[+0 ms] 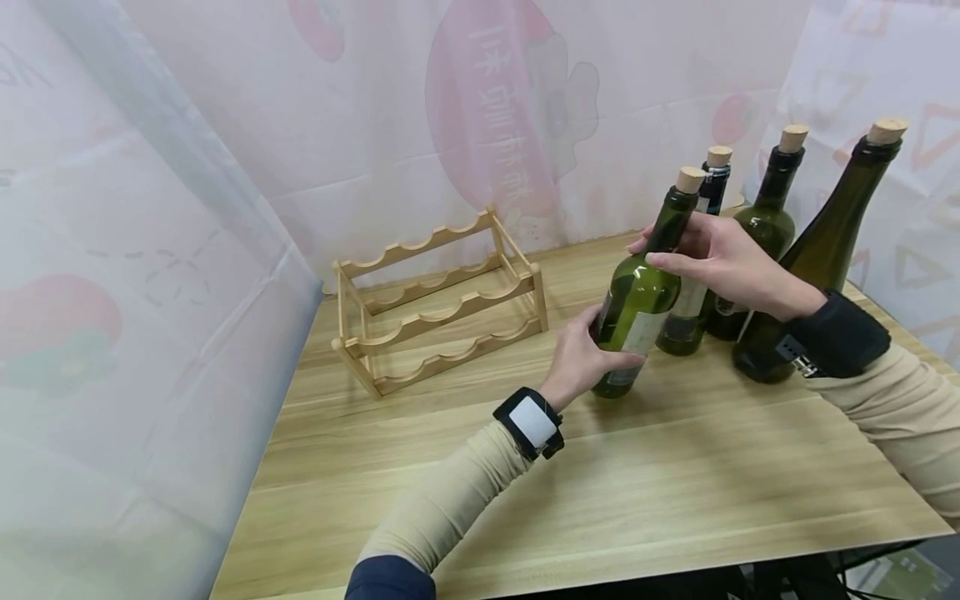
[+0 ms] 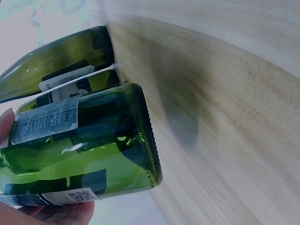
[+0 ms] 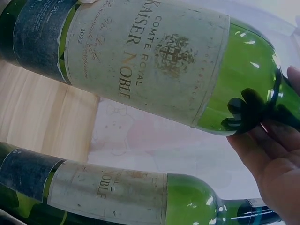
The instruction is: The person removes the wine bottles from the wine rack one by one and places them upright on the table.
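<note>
Both hands are on a green wine bottle (image 1: 647, 287) with a cork stopper, which leans with its neck to the right. My left hand (image 1: 583, 357) grips its lower body, thumb across the label. Around the shoulder and lower neck curl the fingers of my right hand (image 1: 731, 260). In the left wrist view the base of the wine bottle (image 2: 112, 145) appears raised off the table. A pale label reading "Kaiser Noble" faces the right wrist camera. Just behind stands a similar corked bottle (image 1: 682, 329), partly hidden by the held one and the right hand.
Left of the hands stands a two-tier wooden wine rack (image 1: 442, 315) with scalloped rails. Two more corked bottles, a dark green bottle (image 1: 772, 221) and a taller brown-green bottle (image 1: 832, 225), stand by the right forearm. Printed cloth (image 1: 375, 125) hangs behind the wooden table (image 1: 675, 483).
</note>
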